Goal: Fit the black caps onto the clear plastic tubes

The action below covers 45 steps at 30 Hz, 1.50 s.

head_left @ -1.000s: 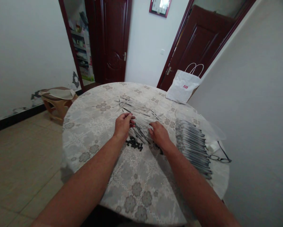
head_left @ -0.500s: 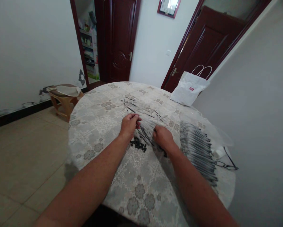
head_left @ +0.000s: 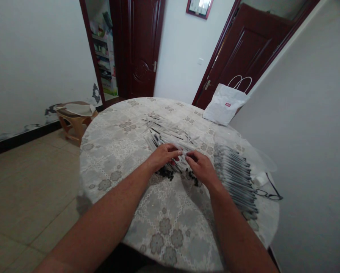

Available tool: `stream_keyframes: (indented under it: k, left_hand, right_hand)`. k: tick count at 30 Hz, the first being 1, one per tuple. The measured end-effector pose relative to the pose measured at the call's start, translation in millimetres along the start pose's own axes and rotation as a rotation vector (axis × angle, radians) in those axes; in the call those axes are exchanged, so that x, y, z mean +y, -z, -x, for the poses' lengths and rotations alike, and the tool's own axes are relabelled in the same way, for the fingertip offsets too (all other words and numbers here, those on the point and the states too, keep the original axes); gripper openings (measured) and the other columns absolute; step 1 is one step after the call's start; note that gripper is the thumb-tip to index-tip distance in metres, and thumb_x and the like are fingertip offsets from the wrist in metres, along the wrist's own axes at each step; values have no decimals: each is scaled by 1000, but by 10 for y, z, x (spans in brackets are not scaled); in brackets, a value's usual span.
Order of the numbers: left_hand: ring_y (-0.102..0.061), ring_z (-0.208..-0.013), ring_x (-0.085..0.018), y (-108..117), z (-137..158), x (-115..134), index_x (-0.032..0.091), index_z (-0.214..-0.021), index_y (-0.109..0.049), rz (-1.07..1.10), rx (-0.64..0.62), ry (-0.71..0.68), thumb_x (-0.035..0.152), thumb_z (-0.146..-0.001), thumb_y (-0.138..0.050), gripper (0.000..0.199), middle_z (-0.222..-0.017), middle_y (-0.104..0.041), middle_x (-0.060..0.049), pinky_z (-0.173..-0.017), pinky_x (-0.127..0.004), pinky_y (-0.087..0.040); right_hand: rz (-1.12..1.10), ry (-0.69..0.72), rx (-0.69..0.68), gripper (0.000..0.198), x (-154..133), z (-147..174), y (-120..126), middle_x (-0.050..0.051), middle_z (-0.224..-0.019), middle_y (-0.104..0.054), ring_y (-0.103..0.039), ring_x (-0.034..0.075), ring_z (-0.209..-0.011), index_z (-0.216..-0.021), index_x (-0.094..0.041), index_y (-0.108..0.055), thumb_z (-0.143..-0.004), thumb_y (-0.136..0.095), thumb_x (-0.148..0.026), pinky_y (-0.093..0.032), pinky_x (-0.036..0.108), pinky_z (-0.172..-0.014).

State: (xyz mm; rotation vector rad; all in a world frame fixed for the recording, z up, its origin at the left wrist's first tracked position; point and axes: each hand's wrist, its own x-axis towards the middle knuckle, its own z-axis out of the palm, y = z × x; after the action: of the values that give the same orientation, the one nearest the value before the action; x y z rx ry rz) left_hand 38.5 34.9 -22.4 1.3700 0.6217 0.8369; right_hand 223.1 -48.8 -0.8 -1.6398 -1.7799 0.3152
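Note:
My left hand (head_left: 167,154) is closed in a pinch over the middle of the table. Its fingertips nearly meet those of my right hand (head_left: 200,165), also pinched. Between them shows a thin pale pen part, mostly hidden by the fingers. Clear pen barrels and dark refills (head_left: 170,129) lie loosely beyond the hands, with more under them. Small black pen caps (head_left: 166,173) are heaped below my left hand, and a second group of black caps (head_left: 192,177) sits by my right wrist. A row of grey pens (head_left: 238,182) lies right of my right forearm.
A white paper bag (head_left: 225,103) stands at the table's back right. Eyeglasses (head_left: 268,194) and a small white object (head_left: 260,179) lie near the right edge, beside clear plastic wrap (head_left: 262,157). A wooden stool (head_left: 75,121) stands left of the round table.
My left hand has moved right, and its fingertips are now close to my right hand's. Loose barrels it covered now show at its left. The view has shifted slightly.

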Motion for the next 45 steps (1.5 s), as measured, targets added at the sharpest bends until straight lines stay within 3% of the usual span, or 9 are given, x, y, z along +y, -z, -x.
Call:
stream_keyframes:
  k: [4,6,11,15,22,27,35,45]
  left_hand:
    - [-69,-73,-19,-7,-10,-24,15,-96,-73,19,29,-14,38,-81,-75,28,-86,-71,-8,-52,-25,-54]
    - [-71,-75,-20,26,-29,-17,15,-91,-69,91,117,-19,39,-81,-74,26,-87,-71,-9,-54,-25,-56]
    - [-71,-70,-19,177,-100,28,15,-86,-60,303,417,-60,38,-79,-75,28,-80,-69,-7,-54,-27,-58]
    - [-69,-64,-16,241,-130,28,16,-84,-57,392,526,-101,36,-79,-74,26,-76,-68,-4,-51,-24,-56]
    - [-73,-68,-19,199,-115,13,17,-85,-54,400,500,-94,34,-82,-70,24,-78,-69,-5,-51,-26,-57]
    - [-77,-82,-25,156,-112,-3,18,-92,-50,396,420,-70,38,-88,-67,26,-92,-74,-10,-63,-35,-62]
    - [-77,-85,-24,117,-97,12,19,-96,-48,398,313,-89,39,-90,-67,28,-96,-74,-9,-69,-35,-62]
    - [-77,-82,-23,121,-103,-36,19,-97,-48,330,280,-107,45,-89,-67,33,-97,-75,-10,-67,-34,-62]
  right_hand:
    - [22,-17,-22,23,16,65,-64,3,-89,-73,-66,17,-80,-106,-19,-69,-93,-58,-35,-45,27,-74]
    - [121,-26,-69,22,10,107,-49,4,-88,-72,-65,17,-79,-107,-19,-68,-92,-59,-33,-44,26,-73]
    - [499,-51,-356,16,-38,201,-61,9,-98,-74,-68,22,-90,-93,-20,-71,-91,-60,-32,-42,28,-74]
    - [665,-85,-433,23,-72,230,-169,13,-101,-74,-70,25,-91,-99,-18,-71,-94,-53,-32,-42,30,-71]
    - [661,9,-391,20,-38,254,-138,14,-99,-74,-69,24,-89,-96,-15,-66,-94,-50,-26,-38,30,-71]
    - [495,52,-264,15,7,215,-13,9,-92,-72,-64,19,-79,-97,-17,-59,-98,-47,-26,-33,28,-68]
    - [290,143,-113,10,84,180,-46,4,-85,-66,-58,17,-74,-94,-20,-56,-98,-48,-24,-33,27,-68]
    - [360,127,-130,9,112,165,-24,4,-85,-64,-57,17,-76,-91,-20,-54,-98,-49,-23,-33,26,-69]
